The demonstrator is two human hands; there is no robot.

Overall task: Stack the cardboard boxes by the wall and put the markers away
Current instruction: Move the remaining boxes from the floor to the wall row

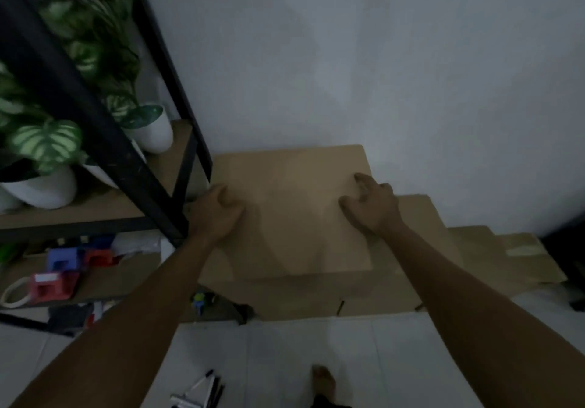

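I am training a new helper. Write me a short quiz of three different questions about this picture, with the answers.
1. True or false: both hands rest on the top brown cardboard box.
2. Where do the black-and-white markers lie? A) on the white tiled floor B) on the black metal shelf C) on the box
3. Fill in: the stacked boxes stand against the white ____.

Key: 1 true, the left hand at its left edge, the right hand on top; 2 A; 3 wall.
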